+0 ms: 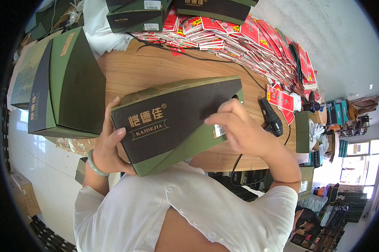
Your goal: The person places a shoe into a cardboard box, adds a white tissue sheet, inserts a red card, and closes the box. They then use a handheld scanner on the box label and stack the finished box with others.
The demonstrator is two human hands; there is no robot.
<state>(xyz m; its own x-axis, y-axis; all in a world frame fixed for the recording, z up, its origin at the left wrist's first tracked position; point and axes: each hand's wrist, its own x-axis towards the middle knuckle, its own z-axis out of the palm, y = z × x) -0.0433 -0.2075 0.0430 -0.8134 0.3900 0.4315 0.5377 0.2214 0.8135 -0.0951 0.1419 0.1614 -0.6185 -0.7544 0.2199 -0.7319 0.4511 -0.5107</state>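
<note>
A dark brown and green cardboard shoebox (176,126) with gold lettering is tilted up in front of me above the table's near edge. My left hand (107,147) grips its left end, fingers behind the upper corner and thumb on the front face. Against the right part of that face my right hand (244,128) is closed, index finger bent and touching the dark panel. Whether a small thing is pinched in these fingers is hidden. Beside them sits a white label (219,131) on the green band. A dark hole shows at the box's right end.
Larger green shoeboxes (76,84) stand at the left, others (214,10) at the back. A heap of red printed packets (240,42) covers the far side of the wooden table (126,69). A black hair dryer (270,115) and its cord lie right. Another person (307,220) is far right.
</note>
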